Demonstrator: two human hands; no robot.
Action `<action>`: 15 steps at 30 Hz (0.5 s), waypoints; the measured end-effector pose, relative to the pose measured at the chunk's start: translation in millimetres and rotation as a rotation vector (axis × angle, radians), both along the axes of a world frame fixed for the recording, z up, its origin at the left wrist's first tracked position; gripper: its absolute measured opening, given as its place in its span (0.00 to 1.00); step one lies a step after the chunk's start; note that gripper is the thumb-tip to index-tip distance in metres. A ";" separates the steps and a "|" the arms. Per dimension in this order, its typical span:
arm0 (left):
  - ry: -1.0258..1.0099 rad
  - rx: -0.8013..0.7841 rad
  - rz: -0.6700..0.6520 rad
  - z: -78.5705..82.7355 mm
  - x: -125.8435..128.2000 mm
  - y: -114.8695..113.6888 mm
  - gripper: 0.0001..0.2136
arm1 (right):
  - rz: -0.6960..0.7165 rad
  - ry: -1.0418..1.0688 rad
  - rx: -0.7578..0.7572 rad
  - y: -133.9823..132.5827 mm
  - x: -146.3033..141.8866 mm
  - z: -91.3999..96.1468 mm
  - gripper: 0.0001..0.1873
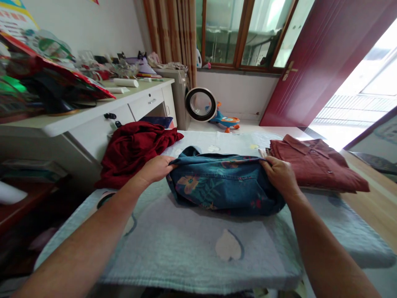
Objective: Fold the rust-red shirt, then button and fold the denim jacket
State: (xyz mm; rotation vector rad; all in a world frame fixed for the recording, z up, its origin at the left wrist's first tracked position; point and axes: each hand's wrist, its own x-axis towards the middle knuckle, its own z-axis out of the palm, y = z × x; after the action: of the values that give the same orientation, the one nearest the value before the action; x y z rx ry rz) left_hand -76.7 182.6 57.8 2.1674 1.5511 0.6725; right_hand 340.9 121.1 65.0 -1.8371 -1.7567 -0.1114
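A blue denim garment with a flower print (221,186) lies gathered on the cloth-covered table (173,248), its upper edge raised between my hands. My left hand (159,169) pinches its left upper corner, the fingertips partly hidden by the fabric. At the opposite corner, my right hand (281,171) grips the cloth between thumb and fingers. Close by on the right is a folded rust-red collared shirt (319,165), stacked on other cloth. A crumpled dark red garment (133,151) lies to the left, beyond my left forearm.
On the left stands a white desk (120,109) loaded with bags and small items. Behind it is a washing machine with its round door (201,104) swung open. A blue and orange toy car (225,120) sits on the floor. The red door (297,58) at right stands open.
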 end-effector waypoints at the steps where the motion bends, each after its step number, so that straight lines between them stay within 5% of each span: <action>1: 0.013 0.010 -0.026 6.5 1.1 1.0 0.12 | -0.040 -0.010 0.112 -0.2 -1.7 6.0 0.20; 4: 0.002 0.233 0.046 25.7 10.5 4.2 0.17 | -0.121 -0.020 0.413 7.3 -3.8 19.1 0.19; 6: -0.011 0.445 0.157 29.0 18.8 9.4 0.17 | -0.142 -0.044 0.450 19.5 -2.0 19.3 0.18; 9: 0.142 0.511 0.118 12.2 28.5 22.2 0.14 | -0.101 -0.153 0.137 42.2 3.2 5.3 0.16; 12: 0.338 0.204 -0.087 -16.4 30.1 33.1 0.13 | 0.088 -0.295 -0.404 58.5 9.1 -14.5 0.13; 15: 0.312 0.033 -0.111 -31.7 21.1 33.7 0.13 | 0.245 -0.279 -0.645 60.5 17.3 -23.2 0.14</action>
State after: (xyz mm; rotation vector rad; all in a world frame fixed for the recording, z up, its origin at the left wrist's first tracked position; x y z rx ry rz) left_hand -55.6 216.3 26.1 2.4544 1.5585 0.3376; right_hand 358.1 181.6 41.9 -2.0817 -2.4015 0.3527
